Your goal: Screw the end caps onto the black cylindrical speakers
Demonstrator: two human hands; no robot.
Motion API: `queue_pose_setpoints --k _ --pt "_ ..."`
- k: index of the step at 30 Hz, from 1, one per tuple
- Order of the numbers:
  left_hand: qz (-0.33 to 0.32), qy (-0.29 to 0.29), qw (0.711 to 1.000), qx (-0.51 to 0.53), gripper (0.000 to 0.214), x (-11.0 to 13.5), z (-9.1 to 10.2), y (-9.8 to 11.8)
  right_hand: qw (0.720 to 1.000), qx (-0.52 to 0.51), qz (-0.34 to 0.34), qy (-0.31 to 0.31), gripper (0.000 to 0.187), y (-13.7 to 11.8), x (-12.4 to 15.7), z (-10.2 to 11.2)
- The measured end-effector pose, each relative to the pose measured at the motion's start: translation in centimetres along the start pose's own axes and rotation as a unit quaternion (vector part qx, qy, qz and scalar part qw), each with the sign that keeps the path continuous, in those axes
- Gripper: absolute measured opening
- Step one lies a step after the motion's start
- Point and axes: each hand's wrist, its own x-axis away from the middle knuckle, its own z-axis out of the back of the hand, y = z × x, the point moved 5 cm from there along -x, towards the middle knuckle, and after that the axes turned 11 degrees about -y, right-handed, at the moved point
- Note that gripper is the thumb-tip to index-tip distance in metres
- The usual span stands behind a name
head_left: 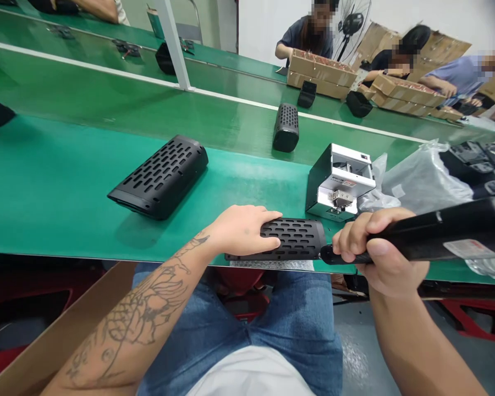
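A black slotted housing (299, 237) lies at the near edge of the green bench, on what looks like bubble wrap (272, 265). My left hand (249, 228) is wrapped over the housing's left part, thumb and fingers pressing on its perforated face. In my right hand (390, 256) is a black electric screwdriver (449, 228), held nearly level with its tip pointing left at the housing's right end. I cannot tell whether a screw sits under the tip. Another black slotted housing (160, 176) rests further back on the left.
Behind my right hand stands a screw feeder (341, 184). Plastic bags (431, 173) and dark parts lie right of it. A housing (286, 127) sits on the belt beyond the white strip's near side. Across it, people work beside cardboard boxes (322, 74). A white post (171, 44) rises at the upper left.
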Motion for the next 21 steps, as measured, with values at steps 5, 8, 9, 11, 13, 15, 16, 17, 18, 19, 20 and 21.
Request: queue_pose_setpoints --k 5,8,9,11,13,15,16,17,18,19,20,21 --pt "-0.001 -0.002 1.000 0.002 0.077 0.1 0.2 0.2 0.999 -0.017 0.002 -0.030 0.019 0.3 0.3 0.1" --pt "0.002 -0.002 1.000 -0.004 0.076 0.1 0.0 0.1 0.999 -0.020 -0.006 -0.038 0.016 0.3 0.6 0.0" --pt "0.004 0.003 1.000 -0.008 0.075 0.1 -0.1 0.1 0.999 -0.014 -0.010 -0.039 0.015 0.0 0.8 -0.1" --pt "0.007 0.022 1.000 -0.019 0.076 0.1 -0.3 0.1 0.999 0.001 -0.010 -0.042 0.014 -0.9 1.2 -0.1" --pt "0.009 0.043 0.998 -0.034 0.077 0.3 -0.6 0.2 0.999 0.010 0.010 -0.029 0.015 -2.2 1.5 0.5" --pt "0.008 0.059 0.997 -0.050 0.077 0.5 -0.8 0.4 0.999 0.026 0.041 0.012 0.021 -3.2 1.7 1.9" --pt "0.006 0.063 0.996 -0.057 0.076 0.6 -0.9 0.6 0.997 0.040 0.057 0.043 0.025 -3.3 1.7 2.8" --pt "0.002 0.066 0.996 -0.063 0.076 0.6 -0.9 0.7 0.992 0.060 0.069 0.085 0.028 -3.1 1.7 4.0" --pt "-0.003 0.069 0.995 -0.069 0.076 0.7 -0.9 0.8 0.985 0.085 0.076 0.130 0.030 -2.5 1.6 5.2" --pt "-0.010 0.070 0.995 -0.073 0.076 0.8 -0.9 1.0 0.975 0.111 0.073 0.180 0.030 -1.5 1.6 6.4" --pt "-0.016 0.072 0.994 -0.078 0.076 0.9 -0.8 1.1 0.959 0.140 0.066 0.236 0.028 -0.2 1.7 7.6" --pt "-0.023 0.077 0.993 -0.081 0.075 1.0 -0.9 1.2 0.949 0.165 0.053 0.262 0.026 1.2 1.8 8.6"
